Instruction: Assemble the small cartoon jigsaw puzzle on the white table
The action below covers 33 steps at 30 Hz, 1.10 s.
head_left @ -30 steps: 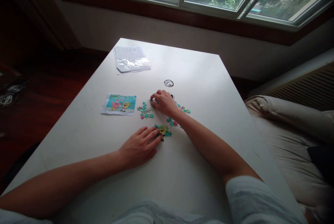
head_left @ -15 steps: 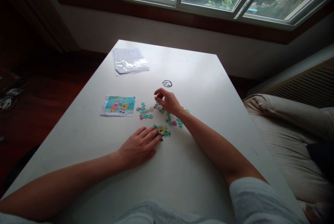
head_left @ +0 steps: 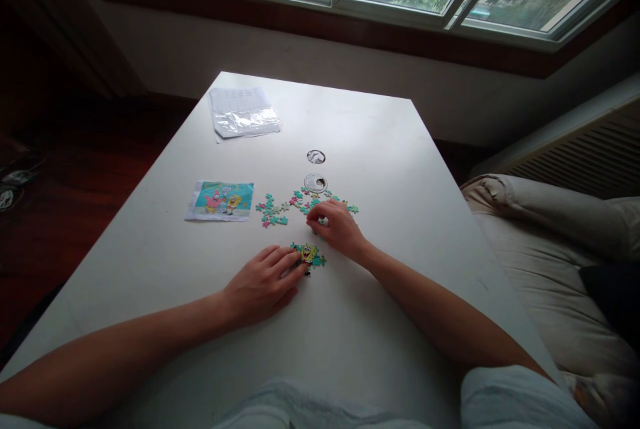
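My left hand (head_left: pixel 265 282) lies flat on the table, its fingertips on the left edge of a joined jigsaw section (head_left: pixel 309 254) with a yellow cartoon sponge figure. Just above that section, my right hand (head_left: pixel 339 227) has thumb and fingers pinched together on a small puzzle piece (head_left: pixel 315 231), mostly hidden by the fingers. Loose jigsaw pieces (head_left: pixel 271 210) in teal and pink lie to the left. More loose pieces (head_left: pixel 301 201) spread behind my right hand, which covers some of them.
A printed reference picture (head_left: pixel 223 201) lies left of the pieces. Papers in a clear plastic sleeve (head_left: pixel 246 113) rest at the far left of the white table (head_left: pixel 360 142). Two round fittings, a dark-rimmed one (head_left: pixel 316 157) and a pale ring (head_left: pixel 311 179), sit mid-table. A beige sofa (head_left: pixel 530 249) stands at right.
My right hand has come back from the far loose pieces to near the joined section, uncovering the pale ring. My left hand stays in place. The view has shifted slightly.
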{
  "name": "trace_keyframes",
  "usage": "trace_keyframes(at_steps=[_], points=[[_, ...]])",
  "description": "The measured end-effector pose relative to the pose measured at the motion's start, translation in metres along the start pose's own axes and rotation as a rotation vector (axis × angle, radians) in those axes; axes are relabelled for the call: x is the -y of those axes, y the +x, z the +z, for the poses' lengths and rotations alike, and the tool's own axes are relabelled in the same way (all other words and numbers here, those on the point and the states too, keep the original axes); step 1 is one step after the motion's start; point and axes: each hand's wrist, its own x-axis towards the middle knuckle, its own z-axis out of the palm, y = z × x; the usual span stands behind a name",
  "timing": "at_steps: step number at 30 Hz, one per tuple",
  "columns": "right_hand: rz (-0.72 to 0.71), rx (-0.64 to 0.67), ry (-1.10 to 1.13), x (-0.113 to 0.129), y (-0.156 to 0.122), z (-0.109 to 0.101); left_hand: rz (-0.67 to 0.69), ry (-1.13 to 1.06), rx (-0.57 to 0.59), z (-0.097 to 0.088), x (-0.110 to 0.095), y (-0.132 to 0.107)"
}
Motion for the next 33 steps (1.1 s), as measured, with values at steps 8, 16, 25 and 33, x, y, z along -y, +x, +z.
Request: trace_keyframes(at_steps=[8, 16, 25, 33], points=[[-0.038, 0.037, 0.053, 0.015, 0.000, 0.014, 0.030, -0.013, 0.005, 0.001, 0.002, -0.001], [-0.022, -0.062, -0.177, -0.008, 0.014, 0.002, 0.034, -0.023, 0.009, 0.001, 0.002, -0.001], [0.170, -0.134, -0.324, -0.060, 0.030, -0.024, 0.030, -0.024, 0.004, 0.001, 0.002, -0.002], [0.148, -0.106, -0.236, -0.059, 0.034, -0.023, 0.027, -0.025, 0.022, 0.000, 0.002, -0.001]])
